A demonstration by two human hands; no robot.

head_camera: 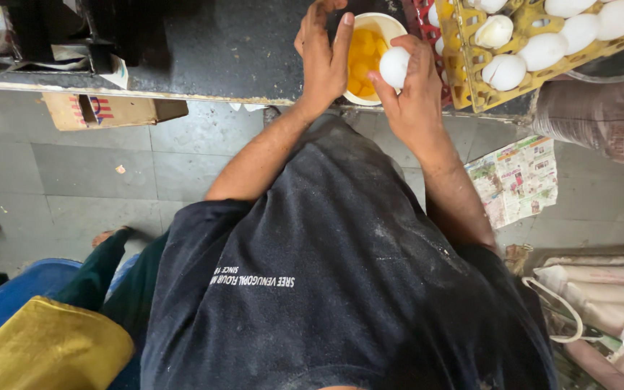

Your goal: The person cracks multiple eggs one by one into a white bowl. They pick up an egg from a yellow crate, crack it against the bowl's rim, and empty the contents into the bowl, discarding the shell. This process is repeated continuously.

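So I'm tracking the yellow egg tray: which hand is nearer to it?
Right. The right hand, holding a white egg, is beside the yellow egg tray; the left hand is across the bowl.

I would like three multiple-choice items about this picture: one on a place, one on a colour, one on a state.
1. Where is the egg that is held?
A. over the bowl's rim
B. on the floor
C. in the tray

2. What colour is the tray of eggs?
A. blue
B. yellow
C. black

3. The bowl is
A. empty
B. overturned
C. filled with yolks

Answers:
1 A, the right hand holds the egg at the bowl.
2 B, the tray is yellow.
3 C, orange yolks lie inside.
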